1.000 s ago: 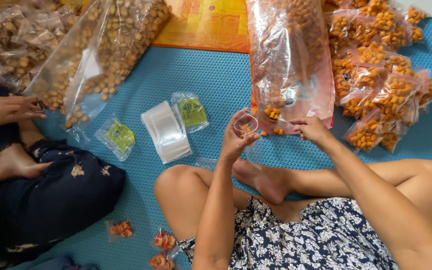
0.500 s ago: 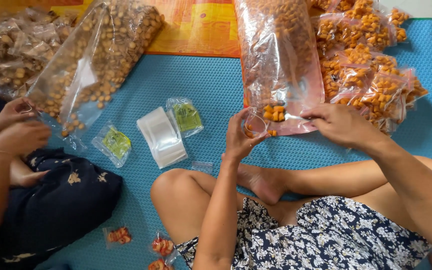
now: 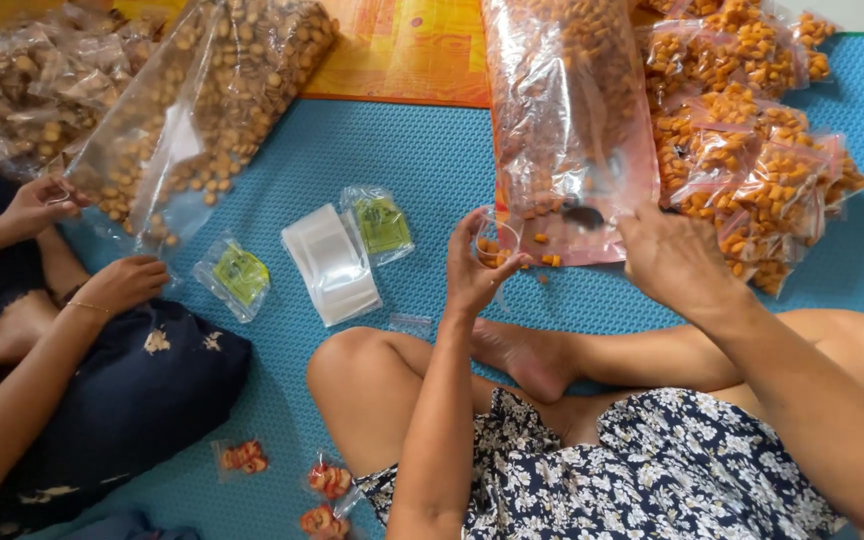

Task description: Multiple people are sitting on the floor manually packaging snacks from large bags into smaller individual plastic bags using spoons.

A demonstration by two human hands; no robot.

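Observation:
My left hand [image 3: 474, 268] pinches a small clear bag [image 3: 493, 243] open; a few orange snack pieces lie in it. My right hand [image 3: 674, 258] grips a dark scoop [image 3: 584, 215] whose bowl is inside the mouth of a big clear bag of orange snacks [image 3: 564, 100]. That big bag lies on the blue mat [image 3: 432, 160] just beyond both hands. Some orange pieces [image 3: 549, 260] lie loose at its mouth. My bare legs are crossed below my hands.
A pile of filled small orange-snack bags [image 3: 752, 140] is at the right. A stack of empty clear bags [image 3: 330, 262] and two green packets [image 3: 384, 222] [image 3: 240, 272] lie left of my hands. Another person's hands [image 3: 37, 200] [image 3: 122, 282] work at a bag of tan round snacks [image 3: 202, 110].
My right hand moved the scoop from the small bag back into the big bag's mouth. The small bag now holds a few pieces. The other person's hands moved apart.

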